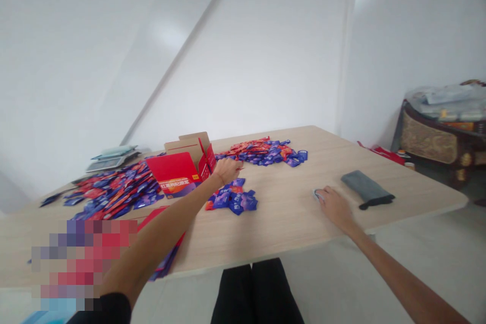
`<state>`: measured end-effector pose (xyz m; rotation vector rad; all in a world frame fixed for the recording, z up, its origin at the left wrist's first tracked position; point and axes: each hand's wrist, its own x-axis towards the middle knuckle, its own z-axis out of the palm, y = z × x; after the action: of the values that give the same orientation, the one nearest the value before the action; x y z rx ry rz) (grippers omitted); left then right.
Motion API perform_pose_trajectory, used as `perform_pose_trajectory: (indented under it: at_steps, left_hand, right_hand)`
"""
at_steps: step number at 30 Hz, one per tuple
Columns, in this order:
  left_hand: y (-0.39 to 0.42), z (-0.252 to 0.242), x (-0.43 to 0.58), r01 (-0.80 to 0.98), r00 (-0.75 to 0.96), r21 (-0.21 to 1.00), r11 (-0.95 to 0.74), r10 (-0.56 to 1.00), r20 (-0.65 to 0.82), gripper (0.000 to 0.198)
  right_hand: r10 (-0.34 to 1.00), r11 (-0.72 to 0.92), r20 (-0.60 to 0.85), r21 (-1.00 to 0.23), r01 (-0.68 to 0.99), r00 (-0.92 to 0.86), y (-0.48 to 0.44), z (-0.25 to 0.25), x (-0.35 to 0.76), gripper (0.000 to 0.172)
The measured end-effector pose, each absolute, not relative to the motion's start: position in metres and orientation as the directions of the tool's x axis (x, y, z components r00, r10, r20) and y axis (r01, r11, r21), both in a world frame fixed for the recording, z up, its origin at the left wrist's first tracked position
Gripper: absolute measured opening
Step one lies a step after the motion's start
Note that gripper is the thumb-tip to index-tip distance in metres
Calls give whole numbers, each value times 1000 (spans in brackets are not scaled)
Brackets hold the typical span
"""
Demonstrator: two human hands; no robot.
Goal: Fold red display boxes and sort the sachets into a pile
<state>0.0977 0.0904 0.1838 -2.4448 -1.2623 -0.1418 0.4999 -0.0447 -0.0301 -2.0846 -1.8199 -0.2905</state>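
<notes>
My left hand (pixel 227 170) reaches over the table beside an open red carton (pixel 170 169) with its flaps up. Its fingers are closed together, with a bit of red at their tips that is too small to name. Just below it lies a small heap of purple and red sachets (pixel 236 200), and a larger sachet pile (pixel 261 153) lies beyond. My right hand (pixel 334 206) rests on the table to the right, fingers curled round a small white object (pixel 316 194), mostly hidden. Near that hand lies a grey cloth pouch (pixel 366 188) with a dark end.
On the left spreads a big pile of sachets (pixel 117 190), with a scale (pixel 112 161) behind it. Another red box, partly behind my left forearm, sits at the near edge. A wooden chair (pixel 431 134) loaded with plastic-wrapped things stands at far right.
</notes>
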Motion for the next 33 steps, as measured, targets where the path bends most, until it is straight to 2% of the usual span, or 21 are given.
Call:
perform_pose_trajectory:
  at_steps: [12,17,22,28,31,33]
  left_hand:
    - [99,189,114,736,667,-331,-590,717,204,27]
    - [100,174,127,773,619,-320,-548,761,192,28]
    - [82,127,145,826,536,-264,-497,839,97,26]
    - [70,98,162,880,454,-170,-444,891,23,41]
    - [52,98,168,856,513,-100,-508,858,34,44]
    - [26,94,170,790,613,-49,-611,789,48,47]
  right_hand:
    - [912,-121,379,-125,985,160,-51,-21,495,30]
    - [916,-128,363,-147,981,174,-52,-16,492,30]
    - [915,-120,367,-149,981,168,-53,-14,493,31]
    - [897,-91,421,-128,988,137,-52,-19,497,30]
    - [887,-86,442,-132,987,137,-50,-25,500,30]
    - [883,-76,453,-129,989,127,-49,-28,502,30]
